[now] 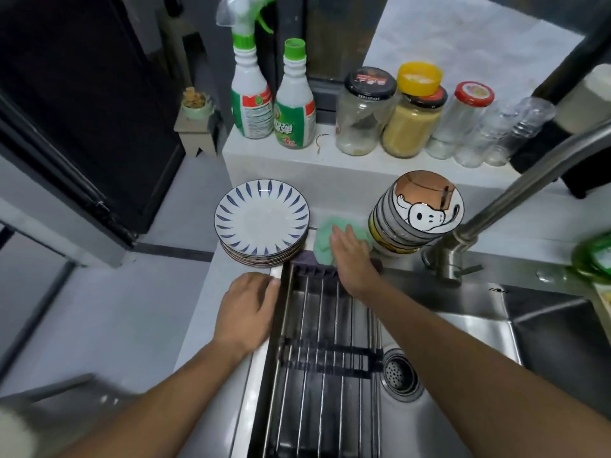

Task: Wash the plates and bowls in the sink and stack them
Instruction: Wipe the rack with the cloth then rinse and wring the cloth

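Note:
A stack of white plates [261,223] with blue leaf marks round the rim stands on the counter behind the sink's left corner. To its right stands a stack of bowls [416,216]; the top one shows a cartoon dog. Between the two stacks lies a green cloth [322,241]. My right hand [352,256] lies on the cloth with its fingers straight. My left hand [248,307] rests flat on the counter at the left rim of the steel sink [479,328]. A roll-up wire rack [324,358] covers the sink's left part.
A steel faucet [496,209] arches over the sink from the right. Two spray and cleaner bottles [271,100] and several jars [410,114] line the ledge behind. The drain strainer [398,375] shows in the basin. A green bottle [595,256] sits at the right edge.

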Demonstrator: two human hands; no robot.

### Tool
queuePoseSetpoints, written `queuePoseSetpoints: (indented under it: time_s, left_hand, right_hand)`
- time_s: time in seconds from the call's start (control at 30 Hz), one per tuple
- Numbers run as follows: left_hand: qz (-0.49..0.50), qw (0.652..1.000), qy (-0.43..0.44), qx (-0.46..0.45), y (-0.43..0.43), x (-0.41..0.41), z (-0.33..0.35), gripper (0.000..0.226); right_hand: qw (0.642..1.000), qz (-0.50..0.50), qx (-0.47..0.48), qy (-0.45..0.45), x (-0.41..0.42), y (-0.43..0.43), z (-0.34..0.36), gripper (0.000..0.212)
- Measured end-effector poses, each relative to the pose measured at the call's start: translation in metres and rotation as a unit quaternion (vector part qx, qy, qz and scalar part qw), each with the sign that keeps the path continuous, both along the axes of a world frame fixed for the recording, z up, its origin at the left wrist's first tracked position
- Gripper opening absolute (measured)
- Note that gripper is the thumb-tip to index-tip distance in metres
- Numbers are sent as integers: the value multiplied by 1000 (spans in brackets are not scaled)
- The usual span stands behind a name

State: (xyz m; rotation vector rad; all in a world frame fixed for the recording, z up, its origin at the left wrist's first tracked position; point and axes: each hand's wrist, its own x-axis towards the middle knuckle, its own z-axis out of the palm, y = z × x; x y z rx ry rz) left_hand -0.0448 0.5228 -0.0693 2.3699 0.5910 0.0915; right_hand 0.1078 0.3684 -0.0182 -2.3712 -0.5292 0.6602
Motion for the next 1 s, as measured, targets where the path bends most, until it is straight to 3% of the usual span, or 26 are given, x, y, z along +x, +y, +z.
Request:
queuePoseSetpoints:
  time_s: [0.1,0.27,0.37,0.5,0.6,0.8,1.0]
  left_hand:
    - [-12,1000,0,16,4,1,-3,66]
    - [-16,999,-26,20,9,1,-13,65]
    - [-20,999,-45,22,10,-3,-24,64]
    - [-18,998,-60,-1,12,-7,-39,62]
    - [-20,997,-78,-4,14,-7,-41,60]
    - [-17,996,-82,-7,14,-11,-46,58]
    - [-8,997,-80,-15,11,-9,-43,61]
  right_hand:
    - [999,13,-44,-15,-3,-5,-10,48]
    - [946,49,-224,-229,-7,-5,-31,53]
    - [948,86,-205,-227,-2,1,-41,61]
    - [960,139,-188,-152,26,9,-65,62]
    - [951,171,-181,-180,53,18,-73,60]
    - [944,222,-132,-206,42,-5,-73,76]
    - [930,265,-148,-207,63,21,-71,66]
